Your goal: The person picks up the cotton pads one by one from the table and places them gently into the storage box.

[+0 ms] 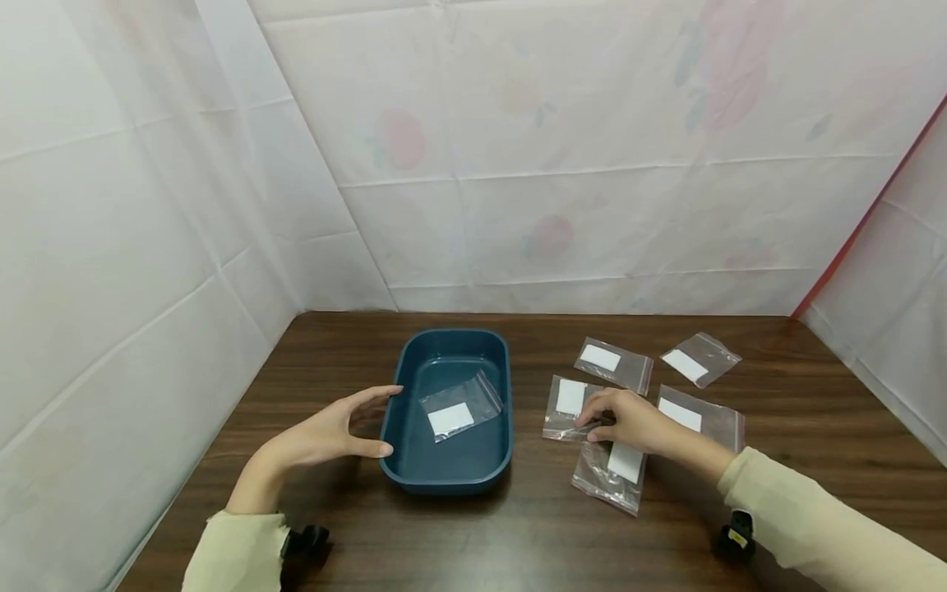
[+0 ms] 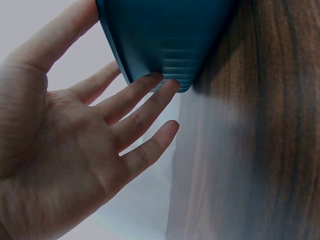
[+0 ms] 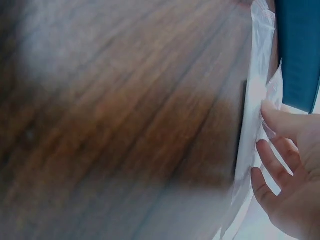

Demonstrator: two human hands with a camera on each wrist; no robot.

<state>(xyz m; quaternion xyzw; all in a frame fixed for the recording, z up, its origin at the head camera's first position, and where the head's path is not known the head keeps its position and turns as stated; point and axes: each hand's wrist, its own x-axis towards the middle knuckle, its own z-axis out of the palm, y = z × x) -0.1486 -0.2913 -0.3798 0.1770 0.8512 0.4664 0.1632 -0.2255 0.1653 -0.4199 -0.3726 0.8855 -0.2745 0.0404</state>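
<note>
A dark blue plastic bin [image 1: 446, 481] stands on the table, with one clear zip bag [image 1: 484, 400] bearing a white label inside it. My left hand [image 1: 325, 432] rests at the bin's left side, thumb and fingers spread and fairly straight; in the left wrist view the left hand [image 2: 75, 135] lies along the bin's outer wall [image 2: 150, 30]. To the right, my right hand [image 1: 629, 419] pinches the edge of a labelled zip bag [image 1: 560, 419]. In the right wrist view, clear plastic [image 3: 274, 95] rises at the thumb of the right hand [image 3: 295, 165].
More labelled zip bags lie around the right hand: a back bag [image 1: 629, 367], a far right bag [image 1: 713, 358], a bag under the forearm [image 1: 721, 423] and a front bag [image 1: 610, 485]. White cloth [image 1: 555, 164] walls the dark wooden table [image 1: 473, 551] at the back and sides.
</note>
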